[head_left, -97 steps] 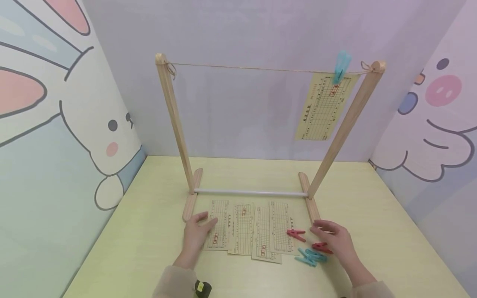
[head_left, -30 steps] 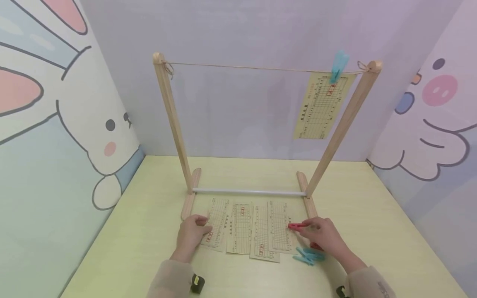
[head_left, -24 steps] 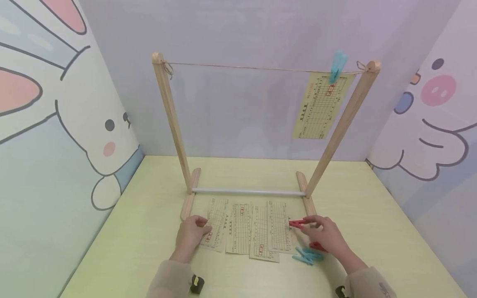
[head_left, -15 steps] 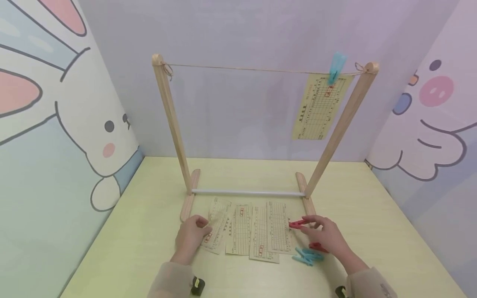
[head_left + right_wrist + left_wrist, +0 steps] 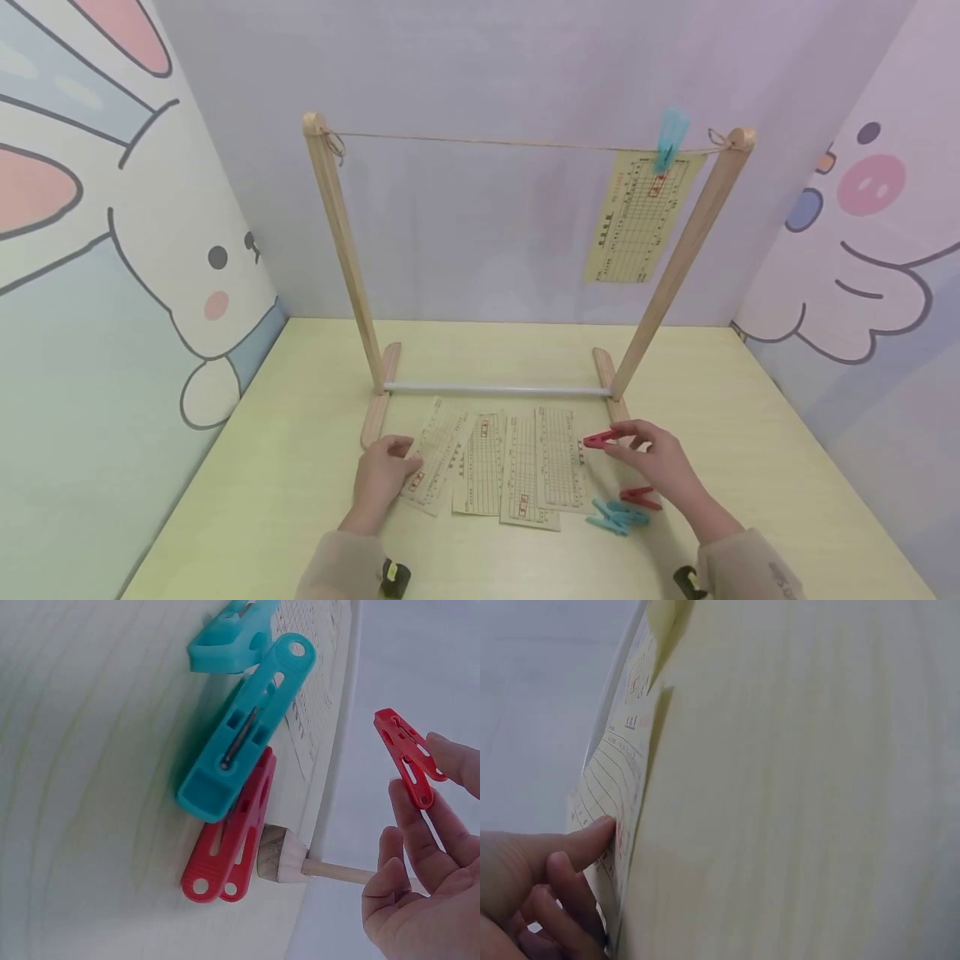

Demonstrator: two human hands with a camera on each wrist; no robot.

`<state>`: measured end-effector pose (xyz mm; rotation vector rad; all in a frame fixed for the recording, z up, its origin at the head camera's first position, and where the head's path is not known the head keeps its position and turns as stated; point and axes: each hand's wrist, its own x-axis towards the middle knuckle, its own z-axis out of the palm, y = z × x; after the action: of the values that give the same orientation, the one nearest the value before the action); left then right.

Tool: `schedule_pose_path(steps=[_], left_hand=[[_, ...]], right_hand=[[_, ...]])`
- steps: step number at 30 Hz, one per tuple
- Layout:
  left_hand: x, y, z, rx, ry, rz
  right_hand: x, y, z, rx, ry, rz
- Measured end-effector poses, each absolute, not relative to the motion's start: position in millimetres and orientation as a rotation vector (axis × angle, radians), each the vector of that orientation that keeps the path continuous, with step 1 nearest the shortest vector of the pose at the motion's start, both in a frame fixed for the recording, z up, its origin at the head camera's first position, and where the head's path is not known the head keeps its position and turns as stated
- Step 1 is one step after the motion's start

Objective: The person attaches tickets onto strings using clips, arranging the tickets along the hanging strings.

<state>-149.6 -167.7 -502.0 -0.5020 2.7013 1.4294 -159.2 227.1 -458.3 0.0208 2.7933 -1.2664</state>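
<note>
My left hand point(image 5: 380, 483) pinches the left edge of the leftmost printed paper slip point(image 5: 441, 446), which lies turned beside the others. In the left wrist view the thumb presses on the slip point(image 5: 619, 769), and its surface bends. Between thumb and fingertips, my right hand point(image 5: 660, 462) holds a red clothespin point(image 5: 405, 746) raised over the table, its nose pointing left. Below that hand lie another red clothespin point(image 5: 640, 497) and several blue-green clothespins point(image 5: 617, 518). More slips point(image 5: 483, 467) lie side by side toward the right, partly overlapping.
A wooden frame point(image 5: 345, 250) stands behind the slips, with a string point(image 5: 480, 142) tied between its posts. Near the right post, a blue clothespin point(image 5: 670, 137) holds a hanging slip point(image 5: 641, 221) on the string. A white rod point(image 5: 495, 389) joins the frame's feet.
My right hand has picked up one red clothespin and lifted it away from the second. My left hand has taken the leftmost slip by its edge and turned it clockwise.
</note>
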Motion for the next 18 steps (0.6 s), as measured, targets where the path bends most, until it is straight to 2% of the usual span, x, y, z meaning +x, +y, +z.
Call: schedule_pose_path(steps=[9,18], left_hand=[[-150.2,-171.3,-502.8,-0.453,2.718,1.451],[-154.0,-174.1,-482.9,-0.409,2.779,1.533]], right_hand=[[-164.0,230.7,-444.7,-0.033,2.787,-1.311],[-172.8,234.0,-430.6,-0.047,2.824,-1.369]])
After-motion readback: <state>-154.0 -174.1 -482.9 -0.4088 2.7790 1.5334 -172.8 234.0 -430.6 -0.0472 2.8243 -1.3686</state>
